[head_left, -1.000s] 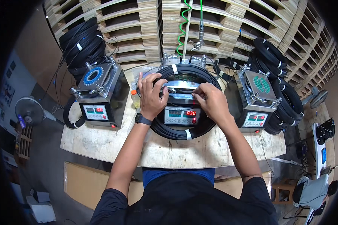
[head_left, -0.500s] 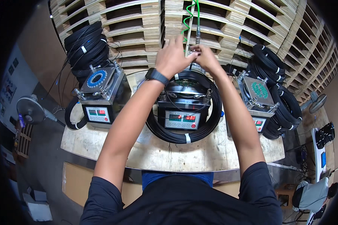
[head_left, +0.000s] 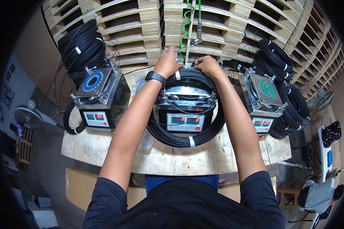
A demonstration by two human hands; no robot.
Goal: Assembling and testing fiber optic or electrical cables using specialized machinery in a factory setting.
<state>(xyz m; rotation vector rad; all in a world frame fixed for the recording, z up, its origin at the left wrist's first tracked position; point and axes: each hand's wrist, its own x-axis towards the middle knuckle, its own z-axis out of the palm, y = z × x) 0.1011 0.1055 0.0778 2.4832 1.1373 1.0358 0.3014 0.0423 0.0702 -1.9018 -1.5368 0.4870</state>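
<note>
1. The black cable coil [head_left: 172,140] circles the middle machine [head_left: 185,123]; being round, it shows no long axis.
2. The coil's far rim lies just on the person's side of the left hand [head_left: 168,64] and right hand [head_left: 208,66], neither clearly nearer.
3. Left fingers half spread, right fingertips bunched; I cannot tell what either holds.
</note>
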